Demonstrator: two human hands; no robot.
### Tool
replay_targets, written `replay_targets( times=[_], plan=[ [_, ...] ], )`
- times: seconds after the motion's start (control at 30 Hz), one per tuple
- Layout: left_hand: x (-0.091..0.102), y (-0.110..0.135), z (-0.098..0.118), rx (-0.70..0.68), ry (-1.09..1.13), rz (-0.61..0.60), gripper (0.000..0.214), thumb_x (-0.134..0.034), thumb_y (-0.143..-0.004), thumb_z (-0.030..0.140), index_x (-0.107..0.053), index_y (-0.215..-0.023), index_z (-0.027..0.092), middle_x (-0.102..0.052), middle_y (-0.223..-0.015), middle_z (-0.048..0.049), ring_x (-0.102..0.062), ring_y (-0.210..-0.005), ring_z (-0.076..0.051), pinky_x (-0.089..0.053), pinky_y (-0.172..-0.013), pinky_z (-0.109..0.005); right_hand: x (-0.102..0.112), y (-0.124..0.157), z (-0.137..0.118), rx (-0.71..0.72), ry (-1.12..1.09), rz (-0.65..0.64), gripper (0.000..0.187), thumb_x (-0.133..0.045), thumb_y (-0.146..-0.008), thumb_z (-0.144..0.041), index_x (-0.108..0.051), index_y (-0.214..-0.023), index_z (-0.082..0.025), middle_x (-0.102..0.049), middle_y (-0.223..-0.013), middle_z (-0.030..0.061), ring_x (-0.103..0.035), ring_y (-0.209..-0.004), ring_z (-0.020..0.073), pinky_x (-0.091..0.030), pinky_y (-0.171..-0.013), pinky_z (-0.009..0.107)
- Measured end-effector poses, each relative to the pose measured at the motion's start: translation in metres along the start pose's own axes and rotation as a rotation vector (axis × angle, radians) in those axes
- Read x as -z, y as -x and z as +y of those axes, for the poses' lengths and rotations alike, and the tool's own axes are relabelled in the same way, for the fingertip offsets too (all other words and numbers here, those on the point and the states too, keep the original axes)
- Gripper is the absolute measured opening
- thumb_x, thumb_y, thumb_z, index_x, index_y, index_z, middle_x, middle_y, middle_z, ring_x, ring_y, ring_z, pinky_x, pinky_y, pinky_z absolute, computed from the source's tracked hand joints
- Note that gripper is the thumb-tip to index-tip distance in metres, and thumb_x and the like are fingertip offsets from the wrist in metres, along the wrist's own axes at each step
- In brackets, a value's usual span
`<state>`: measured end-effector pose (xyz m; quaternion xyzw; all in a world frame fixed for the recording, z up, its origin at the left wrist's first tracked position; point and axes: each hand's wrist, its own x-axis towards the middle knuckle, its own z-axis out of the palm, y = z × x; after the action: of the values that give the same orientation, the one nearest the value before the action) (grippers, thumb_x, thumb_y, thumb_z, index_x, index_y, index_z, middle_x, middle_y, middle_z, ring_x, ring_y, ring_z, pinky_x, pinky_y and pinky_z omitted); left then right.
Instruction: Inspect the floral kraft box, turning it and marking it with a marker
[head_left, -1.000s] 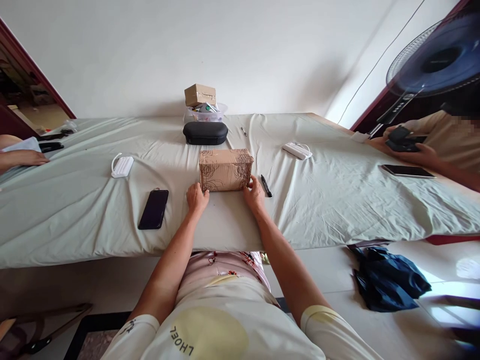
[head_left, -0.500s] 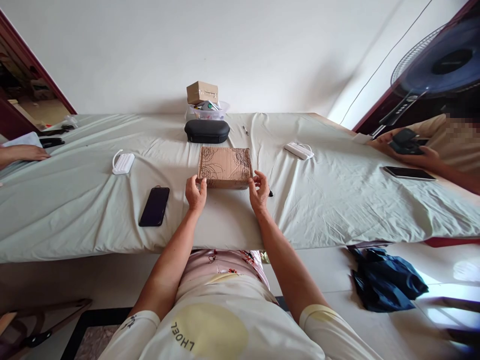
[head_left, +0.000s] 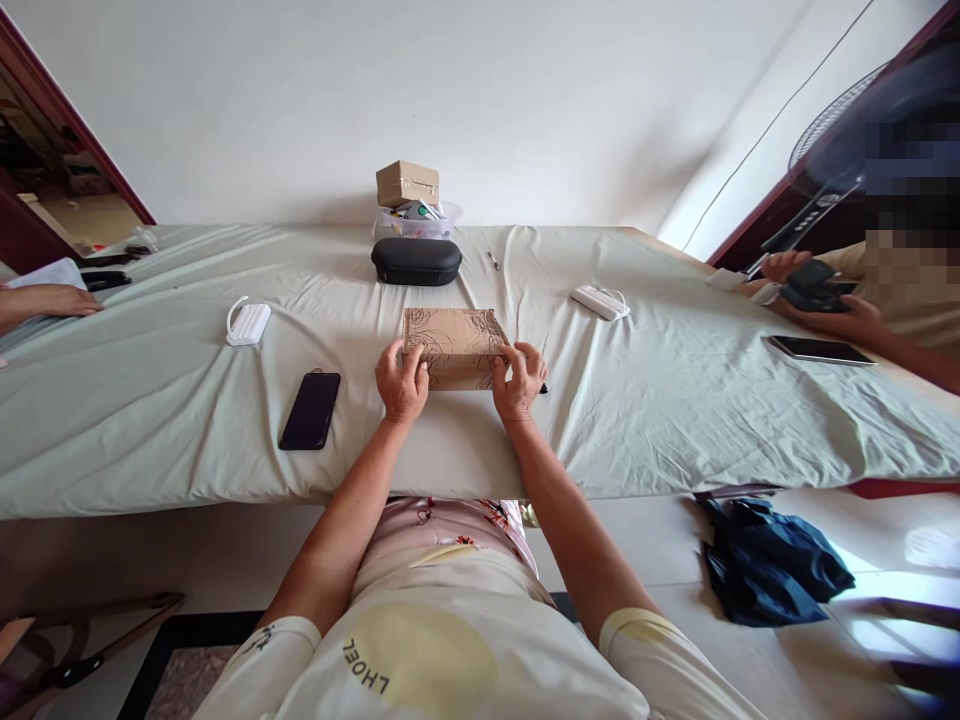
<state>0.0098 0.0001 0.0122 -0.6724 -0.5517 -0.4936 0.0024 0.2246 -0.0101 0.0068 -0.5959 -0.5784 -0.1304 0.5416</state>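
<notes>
In the middle of the cloth-covered table point(head_left: 450, 440) is a small cardboard box point(head_left: 454, 335) with dark swirling scribbles on its top. My left hand point(head_left: 403, 380) is closed at its near left corner, fingers on the edge and thumb against the front side. At the near right corner my right hand point(head_left: 519, 380) grips it the same way. The front side of the box shows between my hands. Part of a small black object point(head_left: 544, 388) sticks out beside my right hand; the rest is hidden. A black zip case point(head_left: 416, 262) lies just behind the box.
A dark phone point(head_left: 310, 411) and a white power bank point(head_left: 249, 324) lie to the left. Another white power bank point(head_left: 600, 302) is to the right. Behind the case stands a plastic basket point(head_left: 416, 225) under a carton point(head_left: 407, 184). Co-workers' hands are at both table ends.
The box has tipped towards me, so more of its front side shows. Both my hands have shifted slightly inward along its near corners. The right-hand co-worker has leaned in.
</notes>
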Motion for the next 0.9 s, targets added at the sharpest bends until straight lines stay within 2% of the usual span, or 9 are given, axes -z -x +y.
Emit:
replay_targets(
  times=[0.13,0.23,0.3,0.43,0.57,0.63,0.77,0.9],
  plan=[
    [0.002,0.005,0.014,-0.120,0.019,-0.122,0.034,-0.057,-0.095,0.028,-0.072,-0.125,0.025,-0.057,-0.147,-0.0146,-0.042,-0.150,-0.033,-0.027,-0.125,-0.053,0.002,0.006,-0.022,0.152,0.043,-0.219,0.034,-0.051,-0.098,-0.030,-0.070,-0.126,-0.031,-0.062,-0.134,0.0096,-0.050,-0.137,0.0307,-0.030,-0.120,0.054],
    [0.004,0.007,0.021,-0.167,0.021,-0.199,0.036,-0.054,-0.095,0.025,-0.071,-0.127,0.027,-0.060,-0.146,-0.0132,-0.044,-0.149,-0.031,-0.020,-0.127,-0.055,0.000,0.012,-0.039,0.240,0.025,-0.407,0.042,-0.052,-0.097,-0.028,-0.066,-0.136,-0.035,-0.063,-0.139,0.0071,-0.046,-0.142,0.0298,-0.023,-0.124,0.053],
    [0.005,0.007,0.023,-0.159,0.016,-0.215,0.038,-0.052,-0.096,0.025,-0.070,-0.129,0.027,-0.062,-0.145,-0.0129,-0.046,-0.147,-0.030,-0.019,-0.128,-0.053,-0.002,0.015,-0.044,0.272,0.019,-0.457,0.043,-0.050,-0.098,-0.028,-0.064,-0.139,-0.034,-0.062,-0.141,0.0071,-0.046,-0.143,0.0291,-0.020,-0.125,0.052],
    [0.005,0.006,0.021,-0.152,0.022,-0.211,0.041,-0.051,-0.096,0.023,-0.070,-0.132,0.028,-0.064,-0.142,-0.0122,-0.049,-0.145,-0.029,-0.020,-0.128,-0.051,-0.002,0.013,-0.036,0.256,0.021,-0.388,0.042,-0.048,-0.098,-0.026,-0.065,-0.137,-0.033,-0.062,-0.140,0.0084,-0.048,-0.139,0.0292,-0.022,-0.123,0.051],
    [0.000,0.005,0.017,-0.193,-0.004,-0.163,0.040,-0.048,-0.097,0.020,-0.071,-0.129,0.026,-0.066,-0.139,-0.0125,-0.053,-0.141,-0.029,-0.023,-0.127,-0.052,-0.002,0.005,-0.013,0.118,0.075,-0.187,0.035,-0.052,-0.097,-0.026,-0.070,-0.127,-0.030,-0.063,-0.131,0.0106,-0.052,-0.133,0.0311,-0.032,-0.116,0.053],
    [-0.004,0.006,0.014,-0.223,-0.017,-0.126,0.040,-0.046,-0.097,0.020,-0.072,-0.127,0.026,-0.067,-0.136,-0.0127,-0.056,-0.139,-0.028,-0.024,-0.126,-0.052,-0.004,0.002,-0.001,0.103,0.075,-0.088,0.031,-0.054,-0.097,-0.030,-0.070,-0.123,-0.027,-0.063,-0.127,0.0112,-0.056,-0.124,0.0298,-0.040,-0.110,0.051],
    [-0.009,0.006,0.006,-0.215,-0.045,-0.052,0.035,-0.050,-0.098,0.028,-0.071,-0.126,0.023,-0.066,-0.138,-0.0156,-0.053,-0.141,-0.031,-0.023,-0.126,-0.055,-0.006,0.001,0.008,0.236,-0.044,-0.007,0.028,-0.052,-0.099,-0.030,-0.066,-0.122,-0.023,-0.065,-0.116,0.0123,-0.061,-0.107,0.0267,-0.051,-0.099,0.047],
    [-0.011,0.003,-0.008,-0.119,-0.055,-0.016,0.048,-0.051,-0.099,0.043,-0.062,-0.140,0.019,-0.054,-0.154,-0.0203,-0.038,-0.153,-0.037,-0.017,-0.127,-0.062,-0.006,0.007,-0.004,0.407,-0.137,-0.097,0.033,-0.049,-0.101,-0.028,-0.062,-0.130,-0.022,-0.067,-0.116,0.0141,-0.063,-0.107,0.0272,-0.054,-0.097,0.047]
  ],
)
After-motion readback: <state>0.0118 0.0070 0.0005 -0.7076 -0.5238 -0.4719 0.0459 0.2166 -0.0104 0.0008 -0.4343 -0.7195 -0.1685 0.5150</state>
